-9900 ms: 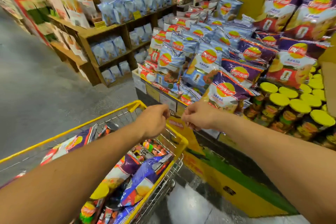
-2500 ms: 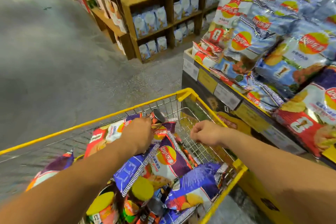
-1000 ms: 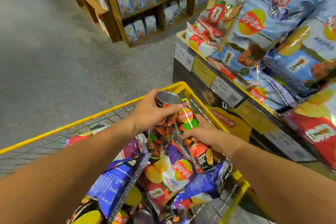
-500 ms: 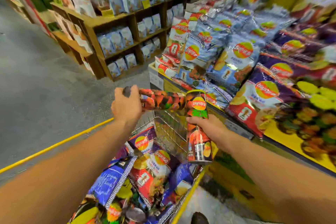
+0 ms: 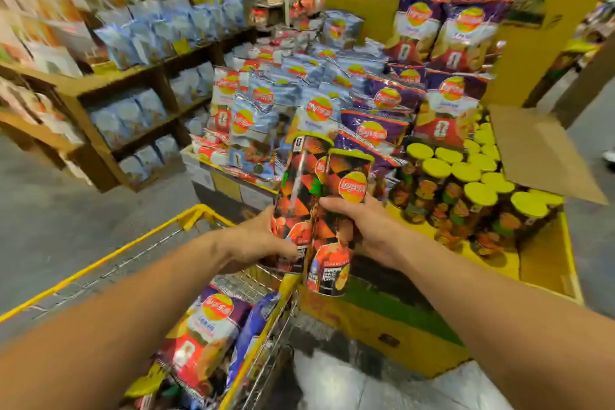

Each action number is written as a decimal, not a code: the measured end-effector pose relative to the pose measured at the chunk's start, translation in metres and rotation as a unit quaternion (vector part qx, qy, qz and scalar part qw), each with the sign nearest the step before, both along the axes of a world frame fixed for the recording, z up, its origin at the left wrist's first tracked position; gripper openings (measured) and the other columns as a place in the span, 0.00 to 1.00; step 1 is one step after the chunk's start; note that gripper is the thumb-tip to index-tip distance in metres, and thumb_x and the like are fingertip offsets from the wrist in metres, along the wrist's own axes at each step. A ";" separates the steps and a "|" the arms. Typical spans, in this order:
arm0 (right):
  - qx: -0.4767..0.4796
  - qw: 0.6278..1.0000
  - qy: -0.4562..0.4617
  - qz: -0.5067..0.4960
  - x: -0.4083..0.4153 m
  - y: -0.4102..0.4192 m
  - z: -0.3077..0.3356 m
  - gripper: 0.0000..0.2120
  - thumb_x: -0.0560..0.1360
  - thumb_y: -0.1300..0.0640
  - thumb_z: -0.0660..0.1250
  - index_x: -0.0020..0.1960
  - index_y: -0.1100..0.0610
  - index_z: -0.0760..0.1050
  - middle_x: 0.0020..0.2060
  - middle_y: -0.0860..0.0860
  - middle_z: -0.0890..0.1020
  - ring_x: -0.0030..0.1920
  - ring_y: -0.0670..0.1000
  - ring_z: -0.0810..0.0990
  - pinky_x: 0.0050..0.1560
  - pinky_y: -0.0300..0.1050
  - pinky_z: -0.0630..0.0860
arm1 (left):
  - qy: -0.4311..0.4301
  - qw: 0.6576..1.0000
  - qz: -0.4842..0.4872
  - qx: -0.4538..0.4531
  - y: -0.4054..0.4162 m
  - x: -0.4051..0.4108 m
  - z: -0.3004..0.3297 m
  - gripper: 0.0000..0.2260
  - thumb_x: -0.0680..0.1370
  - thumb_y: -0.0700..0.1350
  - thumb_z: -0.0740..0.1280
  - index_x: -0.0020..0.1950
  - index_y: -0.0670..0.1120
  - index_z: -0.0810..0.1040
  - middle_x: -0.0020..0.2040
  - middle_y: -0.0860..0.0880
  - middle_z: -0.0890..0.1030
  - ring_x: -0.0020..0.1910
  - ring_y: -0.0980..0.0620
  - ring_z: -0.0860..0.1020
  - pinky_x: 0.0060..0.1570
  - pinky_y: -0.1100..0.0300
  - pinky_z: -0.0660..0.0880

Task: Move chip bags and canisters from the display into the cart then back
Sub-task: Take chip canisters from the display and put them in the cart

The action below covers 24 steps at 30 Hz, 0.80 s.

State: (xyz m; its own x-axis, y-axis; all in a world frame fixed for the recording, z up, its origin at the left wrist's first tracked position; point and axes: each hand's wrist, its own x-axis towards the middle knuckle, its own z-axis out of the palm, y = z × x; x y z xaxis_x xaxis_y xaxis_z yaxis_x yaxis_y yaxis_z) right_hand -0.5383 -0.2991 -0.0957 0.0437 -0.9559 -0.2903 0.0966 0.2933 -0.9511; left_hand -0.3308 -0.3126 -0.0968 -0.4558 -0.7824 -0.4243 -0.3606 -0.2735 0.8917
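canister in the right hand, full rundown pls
The right-hand canister is a tall tube with a yellow-green lid, a black, orange and red patterned wrap and a round red-and-yellow logo. It is held roughly upright, above the cart's yellow rim. The right hand grips its middle; it touches the left hand's canister.

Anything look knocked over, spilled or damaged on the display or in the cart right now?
Nothing stands out. The canisters in the box stand upright with lids on, the bags lie stacked, and each hand holds one intact canister: left hand, right hand.
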 end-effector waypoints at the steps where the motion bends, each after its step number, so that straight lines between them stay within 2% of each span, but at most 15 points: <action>1: -0.001 1.000 -0.005 -0.014 -0.012 0.005 0.006 0.10 0.71 0.54 0.76 0.50 0.55 0.81 0.34 0.52 0.83 0.32 0.52 0.78 0.38 0.46 0.74 | 0.010 1.000 0.002 0.004 -0.001 -0.014 -0.001 0.39 0.62 0.34 0.73 0.70 0.46 0.65 0.44 0.47 0.82 0.41 0.51 0.81 0.40 0.57 0.78; 3: -0.016 0.999 -0.002 -0.042 -0.037 0.013 0.013 0.17 0.71 0.49 0.75 0.56 0.56 0.80 0.37 0.53 0.83 0.34 0.53 0.78 0.38 0.45 0.75 | 0.005 1.000 0.013 -0.012 0.001 -0.044 0.004 0.47 0.57 0.40 0.76 0.73 0.54 0.61 0.52 0.47 0.82 0.46 0.49 0.81 0.44 0.57 0.77; 4: -0.027 0.998 -0.008 -0.056 -0.051 0.016 0.014 0.18 0.72 0.47 0.74 0.57 0.56 0.80 0.40 0.53 0.84 0.36 0.53 0.81 0.40 0.45 0.76 | 0.006 0.999 0.021 -0.030 0.003 -0.062 0.007 0.47 0.56 0.42 0.79 0.71 0.58 0.61 0.55 0.47 0.81 0.49 0.49 0.81 0.46 0.57 0.77; 5: -0.030 0.997 -0.015 -0.066 -0.063 0.018 0.015 0.19 0.72 0.45 0.73 0.58 0.54 0.80 0.44 0.52 0.86 0.41 0.54 0.84 0.46 0.47 0.79 | 0.025 0.998 0.037 -0.042 0.005 -0.079 0.013 0.44 0.60 0.44 0.80 0.72 0.53 0.63 0.57 0.45 0.81 0.50 0.48 0.81 0.48 0.57 0.78; 6: -0.027 0.997 -0.020 -0.074 -0.077 0.022 0.016 0.20 0.72 0.43 0.73 0.60 0.52 0.80 0.48 0.51 0.87 0.47 0.55 0.85 0.53 0.51 0.80 | 0.063 0.995 0.060 -0.052 0.006 -0.099 0.016 0.34 0.66 0.45 0.80 0.68 0.48 0.69 0.57 0.44 0.82 0.50 0.47 0.83 0.48 0.57 0.79; 7: -0.020 0.997 -0.025 -0.077 -0.083 0.024 0.017 0.22 0.71 0.41 0.72 0.61 0.51 0.80 0.51 0.52 0.86 0.51 0.57 0.85 0.58 0.56 0.80 | 0.102 0.990 0.084 -0.048 0.006 -0.112 0.021 0.25 0.71 0.48 0.76 0.65 0.46 0.73 0.56 0.43 0.84 0.50 0.46 0.84 0.49 0.55 0.80; 8: -0.014 0.997 -0.027 -0.075 -0.094 0.029 0.020 0.23 0.71 0.40 0.72 0.62 0.51 0.80 0.52 0.54 0.86 0.54 0.59 0.85 0.59 0.60 0.79 | 0.130 0.986 0.094 -0.045 0.006 -0.130 0.025 0.22 0.73 0.51 0.74 0.64 0.46 0.76 0.54 0.44 0.85 0.51 0.46 0.84 0.51 0.53 0.80; 10: -0.016 0.996 -0.025 -0.079 -0.113 0.034 0.021 0.25 0.70 0.40 0.72 0.62 0.51 0.79 0.53 0.56 0.86 0.55 0.61 0.84 0.60 0.63 0.78 | 0.137 0.984 0.101 -0.052 0.006 -0.158 0.030 0.24 0.69 0.57 0.75 0.63 0.51 0.78 0.52 0.49 0.86 0.50 0.50 0.85 0.53 0.53 0.80; 12: -0.021 0.995 -0.007 -0.098 -0.132 0.039 0.021 0.26 0.68 0.40 0.74 0.62 0.51 0.79 0.53 0.53 0.86 0.55 0.57 0.84 0.61 0.61 0.78 | 0.108 0.985 0.106 -0.086 0.004 -0.177 0.029 0.27 0.67 0.60 0.77 0.63 0.54 0.77 0.53 0.53 0.86 0.49 0.53 0.85 0.53 0.54 0.80; 15: -0.027 0.991 0.031 -0.124 -0.162 0.047 0.026 0.20 0.69 0.45 0.76 0.57 0.52 0.80 0.50 0.50 0.86 0.54 0.54 0.84 0.59 0.56 0.79 | 0.058 0.988 0.086 -0.111 0.001 -0.201 0.031 0.34 0.63 0.68 0.75 0.65 0.59 0.72 0.55 0.55 0.84 0.53 0.52 0.83 0.57 0.51 0.78; 17: -0.028 0.986 0.069 -0.147 -0.185 0.050 0.028 0.13 0.69 0.49 0.77 0.51 0.50 0.80 0.44 0.46 0.86 0.49 0.49 0.84 0.47 0.43 0.80 | 0.020 0.991 0.053 -0.119 -0.007 -0.220 0.031 0.34 0.60 0.74 0.73 0.60 0.58 0.76 0.52 0.51 0.85 0.53 0.44 0.83 0.57 0.41 0.78; 19: -0.029 0.982 0.106 -0.150 -0.202 0.051 0.029 0.13 0.68 0.51 0.78 0.50 0.49 0.80 0.43 0.43 0.86 0.46 0.45 0.83 0.41 0.36 0.76 | 0.009 0.992 0.022 -0.125 -0.009 -0.232 0.035 0.31 0.60 0.73 0.74 0.55 0.55 0.80 0.48 0.49 0.86 0.49 0.41 0.84 0.52 0.38 0.80; 20: -0.027 0.981 0.122 -0.151 -0.211 0.049 0.027 0.16 0.67 0.51 0.80 0.52 0.49 0.80 0.46 0.44 0.86 0.49 0.47 0.84 0.45 0.39 0.78 | 0.022 0.990 0.016 -0.136 -0.012 -0.239 0.035 0.31 0.61 0.71 0.76 0.56 0.55 0.79 0.49 0.50 0.86 0.49 0.44 0.84 0.52 0.41 0.81; 22: -0.015 0.975 0.158 -0.156 -0.225 0.043 0.025 0.32 0.64 0.50 0.81 0.65 0.51 0.75 0.57 0.47 0.83 0.56 0.50 0.81 0.57 0.48 0.78 | 0.027 0.983 0.016 -0.181 -0.018 -0.252 0.036 0.35 0.60 0.68 0.78 0.63 0.58 0.74 0.54 0.56 0.84 0.55 0.51 0.82 0.56 0.46 0.79; 24: 0.003 0.967 0.192 -0.165 -0.237 0.035 0.024 0.48 0.64 0.50 0.82 0.77 0.49 0.59 0.65 0.47 0.74 0.60 0.51 0.76 0.59 0.47 0.74 | 0.002 0.970 0.004 -0.242 -0.025 -0.263 0.038 0.34 0.63 0.62 0.79 0.64 0.57 0.69 0.55 0.59 0.81 0.55 0.57 0.80 0.55 0.56 0.78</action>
State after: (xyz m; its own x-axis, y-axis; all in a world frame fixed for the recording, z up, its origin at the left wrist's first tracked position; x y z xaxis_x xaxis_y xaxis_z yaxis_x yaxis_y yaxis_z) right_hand -0.7750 -0.2636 -0.0720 -0.3755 -0.8979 -0.2296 -0.1748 0.3119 -0.9339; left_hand -0.5935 -0.3377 -0.0590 -0.4498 -0.8931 -0.0044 -0.3566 0.1750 0.9177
